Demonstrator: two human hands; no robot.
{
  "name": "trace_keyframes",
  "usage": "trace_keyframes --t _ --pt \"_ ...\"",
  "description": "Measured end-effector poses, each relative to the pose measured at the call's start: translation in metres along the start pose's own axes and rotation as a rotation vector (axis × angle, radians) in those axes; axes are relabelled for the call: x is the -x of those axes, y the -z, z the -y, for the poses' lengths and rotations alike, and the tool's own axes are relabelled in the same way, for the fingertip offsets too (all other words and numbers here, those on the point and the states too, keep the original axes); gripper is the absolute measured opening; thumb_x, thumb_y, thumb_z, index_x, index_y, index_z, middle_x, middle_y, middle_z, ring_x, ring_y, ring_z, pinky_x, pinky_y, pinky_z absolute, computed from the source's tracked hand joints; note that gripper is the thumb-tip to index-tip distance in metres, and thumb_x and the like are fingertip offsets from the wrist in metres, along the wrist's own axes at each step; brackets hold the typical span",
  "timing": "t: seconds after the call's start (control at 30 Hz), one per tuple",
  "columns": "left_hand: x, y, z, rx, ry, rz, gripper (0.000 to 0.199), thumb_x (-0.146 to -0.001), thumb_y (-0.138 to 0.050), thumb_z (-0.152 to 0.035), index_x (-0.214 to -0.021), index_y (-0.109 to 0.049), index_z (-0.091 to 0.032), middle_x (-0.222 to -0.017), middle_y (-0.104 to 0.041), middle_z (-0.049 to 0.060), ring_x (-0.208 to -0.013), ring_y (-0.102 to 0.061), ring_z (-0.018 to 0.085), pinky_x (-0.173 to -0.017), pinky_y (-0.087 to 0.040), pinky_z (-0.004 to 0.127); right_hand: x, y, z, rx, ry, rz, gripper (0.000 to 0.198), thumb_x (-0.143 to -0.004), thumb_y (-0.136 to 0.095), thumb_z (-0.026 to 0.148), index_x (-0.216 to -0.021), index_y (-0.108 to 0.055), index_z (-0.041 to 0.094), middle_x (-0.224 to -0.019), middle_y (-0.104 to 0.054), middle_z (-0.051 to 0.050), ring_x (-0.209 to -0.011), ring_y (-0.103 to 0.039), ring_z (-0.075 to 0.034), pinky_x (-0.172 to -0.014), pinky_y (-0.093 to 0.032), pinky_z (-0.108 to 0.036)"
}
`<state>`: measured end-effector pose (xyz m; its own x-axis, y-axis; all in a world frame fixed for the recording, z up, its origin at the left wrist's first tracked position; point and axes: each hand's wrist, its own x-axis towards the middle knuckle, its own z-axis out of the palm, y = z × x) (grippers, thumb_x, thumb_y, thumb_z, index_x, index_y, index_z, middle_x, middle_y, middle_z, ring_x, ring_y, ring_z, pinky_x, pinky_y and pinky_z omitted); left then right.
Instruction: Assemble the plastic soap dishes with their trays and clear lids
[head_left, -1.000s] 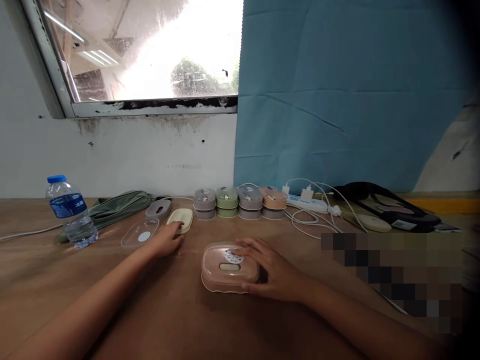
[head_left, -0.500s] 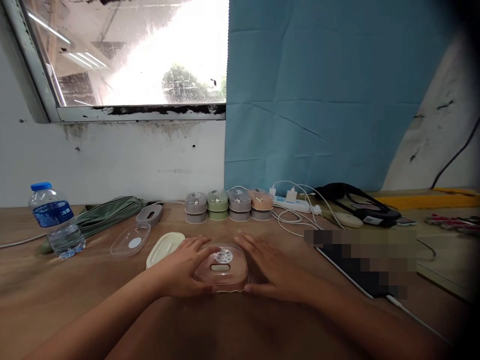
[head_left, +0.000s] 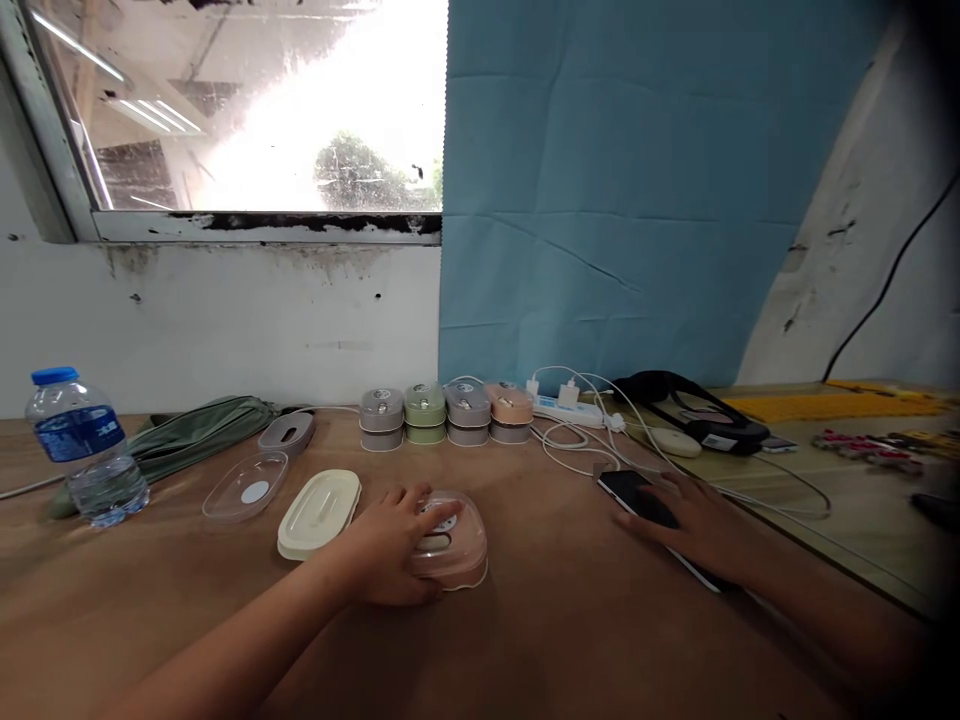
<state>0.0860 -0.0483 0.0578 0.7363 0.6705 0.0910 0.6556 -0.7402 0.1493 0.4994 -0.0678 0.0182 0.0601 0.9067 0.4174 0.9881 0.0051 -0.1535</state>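
A pinkish plastic box with a clear lid (head_left: pixel 469 545) sits on the table in front of me. My left hand (head_left: pixel 397 550) lies over its left side. Its fingers are spread across the lid, and the thumb is low by the front edge. Over at the right, my right hand (head_left: pixel 694 525) is over a dark phone (head_left: pixel 637 495) with a cable. Its thumb and fingers are apart, and the hand covers part of the phone; I cannot tell how firmly it touches. A cream lid or tray (head_left: pixel 319 515) lies left of the box.
Several small two-tier boxes (head_left: pixel 426 412) stand in a row by the wall. Left are a clear lid (head_left: pixel 244 487), a grey lid (head_left: pixel 286 434), a green pouch (head_left: pixel 202 435) and a water bottle (head_left: pixel 90 450). A power strip (head_left: pixel 574 410) with white cables and a black headset (head_left: pixel 697 415) are behind right.
My right hand has left the pinkish box and moved right, over the phone. My left hand stays on the box, its index finger now across the lid. The view has shifted slightly right.
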Motion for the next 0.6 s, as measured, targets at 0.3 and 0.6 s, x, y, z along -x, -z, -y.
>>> trace_keyframes --t 0.3,0.6 --pt "0.002 -0.006 -0.002 -0.004 -0.027 -0.054 0.080 -0.061 -0.064 -0.040 -0.133 -0.030 -0.034 -0.133 -0.037 0.010 -0.112 -0.043 0.033 -0.092 -0.037 0.045 0.001 0.027 0.156 -0.348 0.422 0.315 0.067 -0.075 -0.058 0.048 -0.133 -0.033 0.026 -0.137 -0.035 -0.009 -0.124 -0.036 -0.031 -0.100 -0.033 -0.048" --pt "0.014 0.016 0.006 0.221 -0.132 0.182 0.103 -0.049 -0.072 -0.033 -0.137 -0.019 -0.034 -0.134 -0.036 0.006 -0.106 -0.053 0.029 -0.088 -0.045 0.036 -0.002 -0.032 0.188 -0.738 0.759 0.511 0.092 -0.062 -0.070 0.044 -0.137 -0.023 0.018 -0.135 -0.035 -0.014 -0.123 -0.036 -0.029 -0.101 -0.031 -0.042"
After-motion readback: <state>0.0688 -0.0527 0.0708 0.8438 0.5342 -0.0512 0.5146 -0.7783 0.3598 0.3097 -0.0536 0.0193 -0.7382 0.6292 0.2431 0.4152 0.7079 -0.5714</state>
